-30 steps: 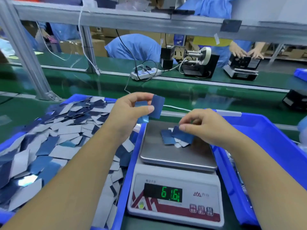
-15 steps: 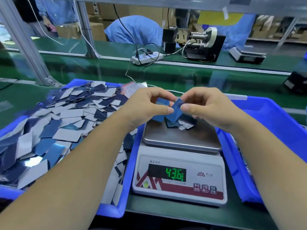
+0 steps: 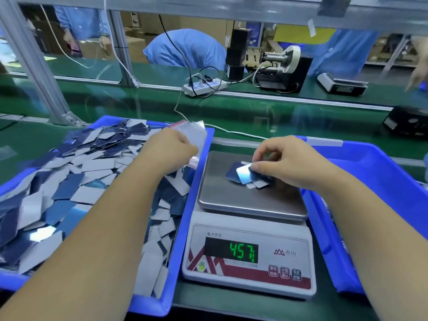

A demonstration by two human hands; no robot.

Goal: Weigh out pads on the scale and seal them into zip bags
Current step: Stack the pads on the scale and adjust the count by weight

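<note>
The right hand point(image 3: 289, 165) pinches the small stack of pads point(image 3: 245, 176) on the scale point(image 3: 250, 200); the left hand point(image 3: 169, 151), at nine o'clock, grasps a zip bag point(image 3: 196, 133). Pads look thin, light, slippery: pinch edges.

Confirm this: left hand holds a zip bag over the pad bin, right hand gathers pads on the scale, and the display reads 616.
Not quite. In the head view the display reads 457, not 616. The left hand does hold the zip bag over the pad bin, and the right hand gathers pads on the scale.
</note>
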